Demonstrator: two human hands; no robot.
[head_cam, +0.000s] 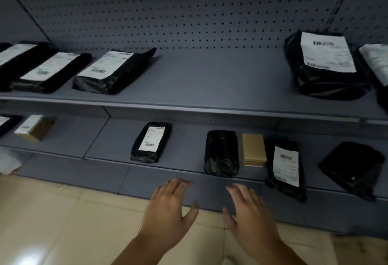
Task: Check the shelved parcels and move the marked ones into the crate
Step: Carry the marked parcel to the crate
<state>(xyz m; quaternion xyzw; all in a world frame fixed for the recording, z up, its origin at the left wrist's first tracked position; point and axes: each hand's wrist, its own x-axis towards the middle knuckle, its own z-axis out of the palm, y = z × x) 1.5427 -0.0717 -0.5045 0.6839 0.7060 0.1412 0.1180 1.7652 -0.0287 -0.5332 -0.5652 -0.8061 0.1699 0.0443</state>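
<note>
Both your hands, left hand (170, 208) and right hand (249, 212), hover spread and empty; the black parcel (221, 153) at 12 o'clock sits at the lower shelf (184, 149) edge, label hidden, so a hasty nudge could drop it.

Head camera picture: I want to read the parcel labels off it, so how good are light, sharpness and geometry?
Head view: dim, bluish light; print on the labelled lower-shelf parcel is too soft to read; left hand and right hand are motion-blurred; the upper shelf edge bows from the wide lens; glare on the floor tiles at bottom left.
</note>
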